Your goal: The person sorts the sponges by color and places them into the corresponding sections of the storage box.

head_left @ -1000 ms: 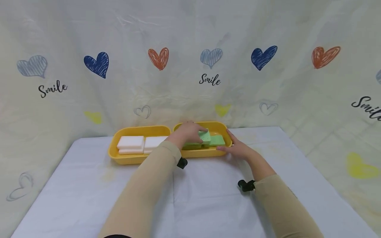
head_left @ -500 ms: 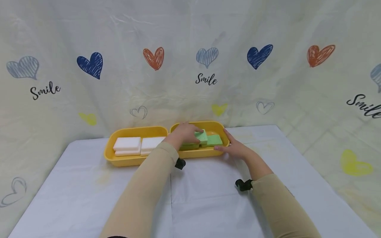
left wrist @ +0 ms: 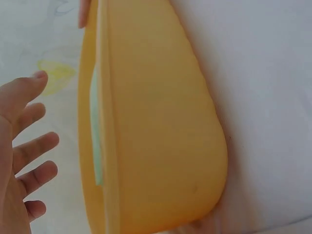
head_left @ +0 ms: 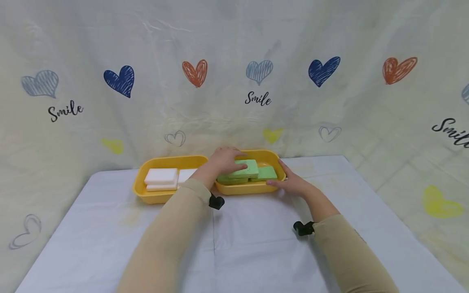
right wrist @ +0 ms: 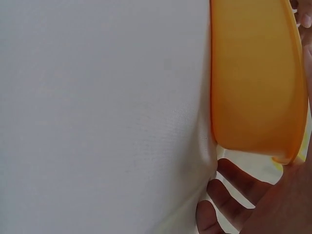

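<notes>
Green sponges (head_left: 265,173) lie in the right yellow tray (head_left: 253,188), and one green sponge (head_left: 249,167) sits on top of others at the left. My left hand (head_left: 224,161) is over the tray's left end, its thumb overlapping the top sponge. In the left wrist view, the spread fingers (left wrist: 41,146) hold nothing and stand apart from the tray's side. My right hand (head_left: 294,184) holds the tray's right end, with the thumb at the front and a finger at the far side. Several of its fingers (right wrist: 229,200) extend past the tray's end in the right wrist view.
A second yellow tray (head_left: 155,198) with white sponges (head_left: 161,177) adjoins on the left, partly hidden by my left arm. Both stand near the far edge of the white-covered table (head_left: 253,244). Behind hangs a curtain (head_left: 227,114) printed with hearts.
My left hand has let go of the top green sponge and drawn back to the left, uncovering more of it. The right hand keeps its place on the tray.
</notes>
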The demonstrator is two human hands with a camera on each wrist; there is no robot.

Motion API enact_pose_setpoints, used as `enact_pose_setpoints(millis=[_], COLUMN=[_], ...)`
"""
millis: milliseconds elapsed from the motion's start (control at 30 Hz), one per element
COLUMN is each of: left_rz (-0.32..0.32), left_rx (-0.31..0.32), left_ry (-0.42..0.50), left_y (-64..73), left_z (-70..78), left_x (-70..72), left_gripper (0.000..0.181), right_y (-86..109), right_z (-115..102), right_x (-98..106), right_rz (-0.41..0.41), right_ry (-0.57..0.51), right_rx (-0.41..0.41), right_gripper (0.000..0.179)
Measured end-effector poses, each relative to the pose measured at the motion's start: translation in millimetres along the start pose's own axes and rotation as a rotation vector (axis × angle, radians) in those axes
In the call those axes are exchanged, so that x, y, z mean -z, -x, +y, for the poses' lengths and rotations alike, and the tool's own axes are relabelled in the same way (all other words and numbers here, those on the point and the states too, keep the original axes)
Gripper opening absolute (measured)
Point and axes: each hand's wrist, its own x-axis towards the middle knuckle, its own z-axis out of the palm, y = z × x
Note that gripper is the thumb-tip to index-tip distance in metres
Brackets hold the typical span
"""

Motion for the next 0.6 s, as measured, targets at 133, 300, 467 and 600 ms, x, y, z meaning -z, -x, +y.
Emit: enact_pose_setpoints(millis=[133,300,467,600], left_rz=[0.037,0.044,0.056,0.081], left_rx=[-0.008,-0.042,-0.076,-0.066], left_ry=[-0.013,-0.034,-0.047,-0.076], left_y=[9.4,32.5,61.7,87.3], left_z=[-6.9,-14.7,-21.3,-31.3], left_x=[2.5,7.2,7.6,5.8], left_gripper=[0.058,0.063,0.067,0.067], right_y=[-4.2,-8.9,-6.8,-3.8], right_z=[3,9,16,19], right_x=[0,3,8,14], right_rz=[0.011,0.031,0.028,0.022], right_ry=[0.015,0.043,0.062,0.085], right_rx=[0.003,0.032,0.030,0.028], right_gripper=[0.118,0.119,0.116,0.115])
